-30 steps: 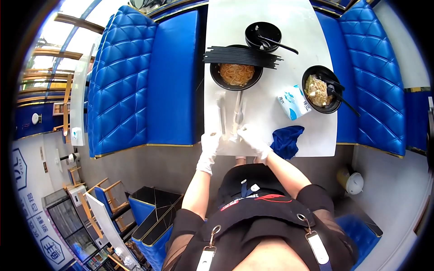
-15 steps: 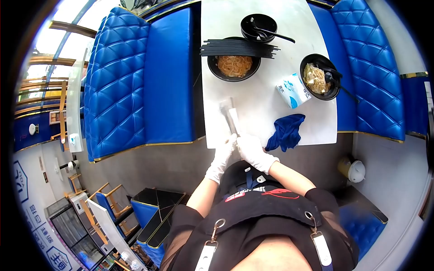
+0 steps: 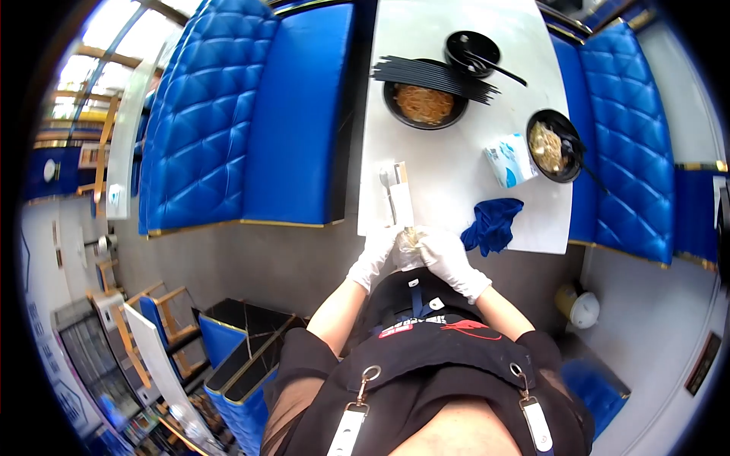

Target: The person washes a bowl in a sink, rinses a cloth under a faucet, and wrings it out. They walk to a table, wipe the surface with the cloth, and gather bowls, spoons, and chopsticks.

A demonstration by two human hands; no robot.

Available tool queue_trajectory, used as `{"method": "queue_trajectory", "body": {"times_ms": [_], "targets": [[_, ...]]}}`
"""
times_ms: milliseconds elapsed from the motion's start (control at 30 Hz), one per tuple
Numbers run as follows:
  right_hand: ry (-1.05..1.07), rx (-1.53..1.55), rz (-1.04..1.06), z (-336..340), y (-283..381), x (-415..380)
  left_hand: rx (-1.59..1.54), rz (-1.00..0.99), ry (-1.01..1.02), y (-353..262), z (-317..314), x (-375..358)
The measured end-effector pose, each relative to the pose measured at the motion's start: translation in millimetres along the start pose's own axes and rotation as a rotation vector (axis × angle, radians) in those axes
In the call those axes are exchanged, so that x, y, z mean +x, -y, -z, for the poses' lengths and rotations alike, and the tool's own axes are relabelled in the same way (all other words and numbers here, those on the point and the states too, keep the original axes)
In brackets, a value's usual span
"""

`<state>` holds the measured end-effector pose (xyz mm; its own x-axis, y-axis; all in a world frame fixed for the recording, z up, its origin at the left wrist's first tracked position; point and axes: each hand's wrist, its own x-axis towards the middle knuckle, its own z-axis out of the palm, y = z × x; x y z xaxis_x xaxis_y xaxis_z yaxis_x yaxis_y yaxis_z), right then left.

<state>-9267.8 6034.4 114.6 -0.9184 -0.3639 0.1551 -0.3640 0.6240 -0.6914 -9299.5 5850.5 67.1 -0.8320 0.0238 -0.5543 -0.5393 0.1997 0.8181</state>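
Note:
In front of my body, both hands in white gloves hold a cutlery packet (image 3: 401, 204) over the table's near edge. A grey spoon and a white strip show at its far end, and crumpled clear plastic (image 3: 408, 254) bunches between my hands. My left hand (image 3: 373, 257) pinches the packet from the left, fingers closed. My right hand (image 3: 452, 262) is closed on its lower right side; the fingertips are partly hidden. Just right of my right hand lies a crumpled dark blue cloth (image 3: 494, 225).
On the white table (image 3: 449, 175) are a bowl of reddish noodles (image 3: 423, 105) with black chopsticks (image 3: 437, 76) across it, a black bowl (image 3: 473, 53) with a spoon, a tissue pack (image 3: 510, 160) and another noodle bowl (image 3: 549, 147). Blue benches (image 3: 296, 129) flank it; a bin (image 3: 579, 305) stands right.
My hands have moved slightly apart, and crumpled clear plastic now shows between them. The packet is sharper and its spoon visible. The whole view has shifted and turned a little.

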Motion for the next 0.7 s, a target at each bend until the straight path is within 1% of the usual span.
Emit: {"method": "queue_trajectory", "body": {"times_ms": [33, 100, 133, 167, 200, 233, 267, 333, 367, 400, 433, 467, 500, 533, 567, 600, 633, 667, 700], "targets": [[-0.106, -0.048, -0.033, 9.4, 0.0, -2.7, -0.025, 0.0, -0.033, 1.7, 3.0, -7.4], [-0.312, -0.17, -0.068, 34.7, -7.4, -6.6, -0.223, -0.056, -0.07, 5.7, 10.9, -26.1], [-0.382, -0.299, -0.107, 43.6, -16.0, -12.0, -0.258, -0.062, -0.13, 4.4, 17.9, -36.5], [-0.344, -0.451, -0.196, 50.7, -26.0, -18.4, -0.21, -0.039, -0.169, 3.4, 26.1, -51.9], [-0.281, -0.534, -0.264, 48.1, -49.0, -30.8, -0.168, -0.01, -0.215, 8.0, 31.6, -67.5], [-0.218, -0.545, -0.308, 39.2, -81.4, -45.8, -0.219, -0.024, -0.313, 25.7, 32.3, -78.0], [-0.168, -0.529, -0.212, 32.9, -91.3, -49.1, -0.274, -0.012, -0.405, 35.9, 32.5, -92.7], [0.011, -0.702, -0.226, 21.0, -107.5, -47.5, -0.372, -0.036, -0.613, 60.9, 28.0, -126.5], [-0.03, -0.669, -0.112, 12.1, -119.0, -37.9, -0.419, -0.009, -0.718, 75.4, 21.2, -142.6], [-0.065, -0.628, -0.006, 4.8, -126.3, -28.3, -0.392, 0.02, -0.826, 87.5, 13.9, -163.7], [0.008, -0.807, 0.016, -1.1, -131.1, -15.0, -0.362, 0.059, -0.927, 98.7, 6.5, -187.1], [-0.042, -0.802, 0.121, -7.6, -133.6, 0.0, -0.354, 0.1, -1.05, 108.1, -4.8, -209.4], [0.008, -0.871, 0.123, -11.2, -125.5, 15.1, -0.39, 0.167, -1.154, 121.0, -17.6, -230.9], [-0.068, -0.895, 0.245, -16.2, -120.4, 26.1, -0.423, 0.234, -1.251, 133.5, -32.4, -251.0], [-0.131, -0.813, 0.3, -19.9, -115.8, 35.4, -0.449, 0.32, -1.358, 147.1, -48.4, -270.0], [0.016, -0.801, 0.207, -24.0, -115.5, 47.4, -0.494, 0.368, -1.45, 172.1, -69.4, -278.3], [-0.024, -0.841, 0.325, -24.8, -115.7, 45.7, -0.587, 0.411, -1.527, 189.6, -90.8, -301.9], [-0.14, -0.844, 0.453, -34.5, -146.7, 53.2, -0.676, 0.436, -1.602, 201.0, -110.9, -321.1], [-0.109, -0.767, 0.412, -33.2, -144.9, 51.9, -0.769, 0.49, -1.707, 202.5, -128.1, -349.2]]}}
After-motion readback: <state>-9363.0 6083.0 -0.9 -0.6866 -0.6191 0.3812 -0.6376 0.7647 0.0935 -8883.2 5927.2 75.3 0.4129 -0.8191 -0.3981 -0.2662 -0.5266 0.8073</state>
